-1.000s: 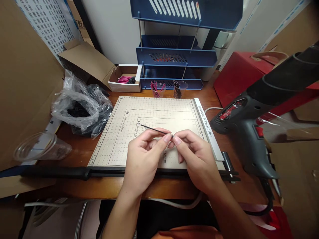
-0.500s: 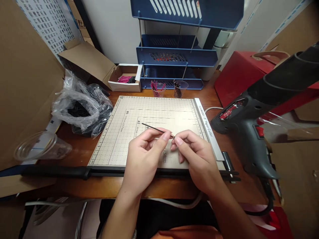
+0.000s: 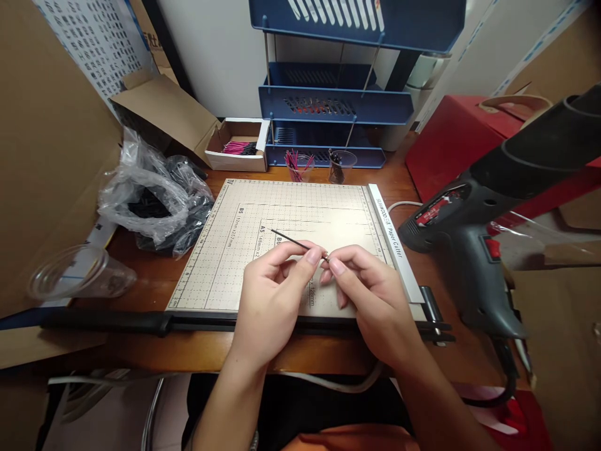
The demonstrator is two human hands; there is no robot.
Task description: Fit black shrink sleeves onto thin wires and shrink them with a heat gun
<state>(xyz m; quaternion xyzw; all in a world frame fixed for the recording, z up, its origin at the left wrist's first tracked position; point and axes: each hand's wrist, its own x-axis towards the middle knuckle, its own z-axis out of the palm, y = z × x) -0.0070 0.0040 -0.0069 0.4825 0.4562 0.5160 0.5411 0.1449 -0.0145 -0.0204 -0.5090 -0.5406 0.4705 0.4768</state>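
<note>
A: Head view. Grip?
B: Left hand (image 3: 270,294) pinches a thin black strip (image 3: 291,239), thumb against forefinger; right hand (image 3: 375,294) pinches its right end. Fingers partly cover that end.
A: Strip position?
B: Over the middle of the paper cutter (image 3: 220,250), free end toward the board's far left corner.
A: Change over one second?
B: Thumbs slightly farther apart; strip slopes a little more steeply.
A: Surroundings?
B: Beyond the board's far edge: cup of pink and black pieces (image 3: 299,168), cup of dark pieces (image 3: 342,168). Open box (image 3: 237,161) near far left corner. Plastic bag (image 3: 150,207) beside left edge. Heat gun (image 3: 483,263) off right edge.
A: Obstructions?
B: Both hands hide part of the board's near edge.
</note>
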